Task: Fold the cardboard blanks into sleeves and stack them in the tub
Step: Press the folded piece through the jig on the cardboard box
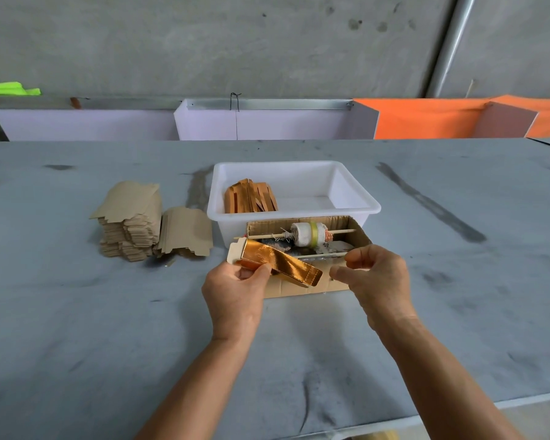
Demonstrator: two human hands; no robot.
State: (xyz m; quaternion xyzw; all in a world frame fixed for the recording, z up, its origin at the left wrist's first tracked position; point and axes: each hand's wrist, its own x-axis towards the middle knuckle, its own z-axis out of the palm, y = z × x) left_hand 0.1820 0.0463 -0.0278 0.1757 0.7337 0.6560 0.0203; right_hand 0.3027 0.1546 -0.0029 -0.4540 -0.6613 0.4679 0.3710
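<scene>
Grey stained desk (77, 312) spanning the view, bare concrete wall (204, 42) behind with dark spots, pale pipe (448, 42) slanting down at right, lavender panels (86, 123) and orange panels (426, 119) along the desk's far edge, neon green fabric (10, 89) at far left, even diffuse light

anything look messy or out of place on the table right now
Slightly. The stack of cardboard blanks left of the tub is ragged, its top sheets skewed and overhanging. The folded sleeves in the tub lean unevenly in its left corner. Nothing looks spilled or damaged.
</scene>
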